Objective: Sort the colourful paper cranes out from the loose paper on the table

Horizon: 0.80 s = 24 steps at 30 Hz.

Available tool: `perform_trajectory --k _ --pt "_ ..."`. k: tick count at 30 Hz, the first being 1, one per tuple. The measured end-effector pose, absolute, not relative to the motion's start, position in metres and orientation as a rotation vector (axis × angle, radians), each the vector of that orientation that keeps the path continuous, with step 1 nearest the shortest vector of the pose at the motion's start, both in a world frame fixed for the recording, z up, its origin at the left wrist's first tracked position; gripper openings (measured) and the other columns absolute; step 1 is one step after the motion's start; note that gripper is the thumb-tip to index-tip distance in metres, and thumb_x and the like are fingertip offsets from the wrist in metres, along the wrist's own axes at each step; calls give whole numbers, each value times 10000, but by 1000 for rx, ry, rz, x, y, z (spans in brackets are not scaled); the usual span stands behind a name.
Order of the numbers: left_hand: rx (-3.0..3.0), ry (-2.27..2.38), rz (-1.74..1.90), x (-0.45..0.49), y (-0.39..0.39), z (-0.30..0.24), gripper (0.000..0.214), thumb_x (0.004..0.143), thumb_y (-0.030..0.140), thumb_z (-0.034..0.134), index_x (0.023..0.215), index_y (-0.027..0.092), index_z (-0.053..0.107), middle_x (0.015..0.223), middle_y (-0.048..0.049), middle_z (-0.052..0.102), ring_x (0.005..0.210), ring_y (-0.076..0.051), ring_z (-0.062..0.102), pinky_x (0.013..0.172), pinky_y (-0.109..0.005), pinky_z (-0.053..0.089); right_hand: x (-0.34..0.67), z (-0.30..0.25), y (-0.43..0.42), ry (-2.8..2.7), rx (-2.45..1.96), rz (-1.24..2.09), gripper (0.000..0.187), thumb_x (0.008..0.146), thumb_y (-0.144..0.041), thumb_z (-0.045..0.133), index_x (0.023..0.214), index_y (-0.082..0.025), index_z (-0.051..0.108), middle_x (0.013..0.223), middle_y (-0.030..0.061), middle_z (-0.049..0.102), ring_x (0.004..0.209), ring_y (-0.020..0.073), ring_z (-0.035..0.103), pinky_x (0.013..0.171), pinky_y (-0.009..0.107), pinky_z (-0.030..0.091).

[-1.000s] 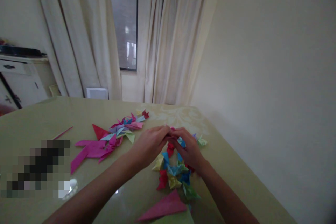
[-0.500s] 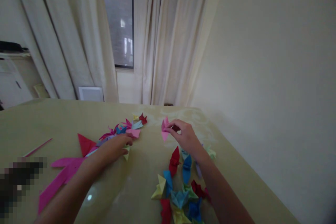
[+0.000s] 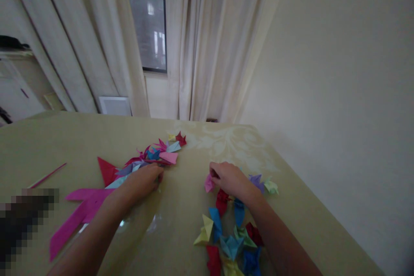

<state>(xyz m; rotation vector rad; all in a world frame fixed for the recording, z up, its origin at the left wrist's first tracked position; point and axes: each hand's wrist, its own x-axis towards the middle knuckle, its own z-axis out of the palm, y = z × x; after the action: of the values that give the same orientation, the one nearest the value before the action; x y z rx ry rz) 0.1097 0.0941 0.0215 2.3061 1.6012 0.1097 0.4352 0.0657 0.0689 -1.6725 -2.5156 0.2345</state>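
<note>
Clearly the right hand (image 3: 230, 178) is nearer the pink paper (image 3: 209, 184), which lies just left of its fingers, beyond the red paper (image 3: 222, 202), its visible length running away from the worktop's (image 3: 177, 224) far edge. Those fingers bunch downward against it, grip unclear; the left hand (image 3: 148, 180) curls beside the paper pile (image 3: 153, 154), its hold hidden.
</note>
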Motion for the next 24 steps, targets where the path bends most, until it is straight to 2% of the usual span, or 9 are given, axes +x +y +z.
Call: perform_trajectory --k 3,6,9,12,15,17,19,22,24 --pt "2316 1575 217 113 90 41 190 800 104 570 814 231 711 978 -56 723 936 -246 671 820 -332 469 436 76 63 -2481 -1634 245 108 899 -156 712 865 -232 643 811 19 700 716 182 604 600 272 278" --pt "2278 1422 504 121 81 71 146 905 231 585 880 235 730 984 -41 691 879 -210 646 773 -305 471 435 90 58 -2416 -1600 214 92 944 -216 719 896 -225 641 835 24 705 742 188 621 623 281 317" --pt "2156 1236 903 132 69 97 221 966 414 609 991 227 725 1025 -39 663 884 -187 636 749 -280 490 429 106 46 -2327 -1455 252 126 999 -308 692 916 -222 651 868 22 710 759 181 640 667 287 392" --pt "2040 1134 1093 149 56 113 247 982 447 617 1040 220 696 997 -27 668 864 -168 635 720 -258 498 422 118 31 -2209 -1310 358 178 1040 -399 642 1041 -225 680 994 43 735 833 192 682 750 311 485" --pt "1967 1111 1169 165 44 122 208 969 416 649 1012 214 678 893 -1 679 797 -153 634 677 -245 489 414 121 22 -2160 -1186 411 439 960 -488 749 1303 -241 630 1243 85 715 1061 246 699 902 369 538" --pt "1921 1080 1221 173 37 126 201 957 407 672 990 210 671 866 5 687 789 -153 645 699 -255 510 411 120 20 -2177 -1119 430 557 902 -463 823 1369 -250 606 1313 92 697 1171 266 675 984 392 530" --pt "1879 1040 1253 177 32 128 215 955 418 683 990 207 666 892 -1 702 822 -160 663 754 -278 542 411 118 22 -2196 -1093 444 386 936 -352 797 1283 -246 666 1232 73 735 1131 250 691 979 379 527" --pt "1792 1004 1296 177 30 128 275 973 462 668 1093 214 659 1035 -29 725 928 -180 690 831 -313 571 412 120 23 -2168 -1089 496 52 987 -231 697 1018 -225 739 959 22 763 889 192 703 801 294 519" --pt "1745 987 1259 175 31 126 346 990 499 641 1210 232 636 1210 -62 714 1039 -205 698 889 -345 584 412 125 21 -2107 -1095 574 71 979 -234 692 928 -212 737 824 -5 728 759 161 662 685 249 477"
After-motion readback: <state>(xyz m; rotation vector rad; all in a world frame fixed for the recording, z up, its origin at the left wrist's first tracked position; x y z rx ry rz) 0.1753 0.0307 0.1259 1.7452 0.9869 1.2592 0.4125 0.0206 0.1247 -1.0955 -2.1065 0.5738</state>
